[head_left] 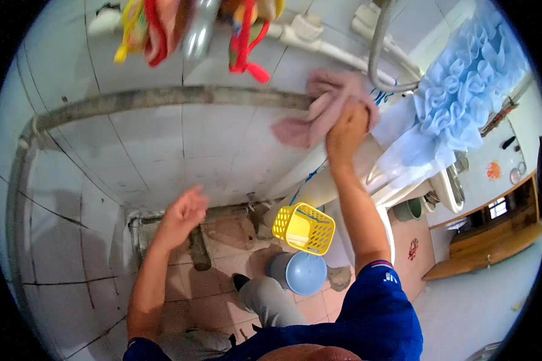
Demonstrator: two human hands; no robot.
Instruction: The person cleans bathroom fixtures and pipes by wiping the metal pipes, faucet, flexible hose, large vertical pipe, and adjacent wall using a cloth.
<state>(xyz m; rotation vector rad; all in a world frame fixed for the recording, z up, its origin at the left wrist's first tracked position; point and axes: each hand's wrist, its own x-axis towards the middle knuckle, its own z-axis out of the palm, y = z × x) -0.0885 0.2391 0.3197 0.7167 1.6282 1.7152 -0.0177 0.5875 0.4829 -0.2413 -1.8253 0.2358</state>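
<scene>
My right hand [348, 129] is closed on a dusty-pink cloth [319, 111], bunched up with one corner hanging to the left. The cloth lies over the right end of a grey, stained pipe [180, 96] that runs along the tiled wall. My left hand [185, 215] hangs in the air below the pipe, holding nothing, its fingers loosely apart. Between my arms and lower down hangs a yellow perforated basket [304, 228] on a blue cord.
A blue bucket [306, 273] stands on the tiled floor by my leg. Blue ruffled fabric [464, 90] hangs at the right. A grey hose [376, 54] loops near my right hand. Red and yellow items [159, 30] hang overhead. A wooden shelf [488, 249] is at the far right.
</scene>
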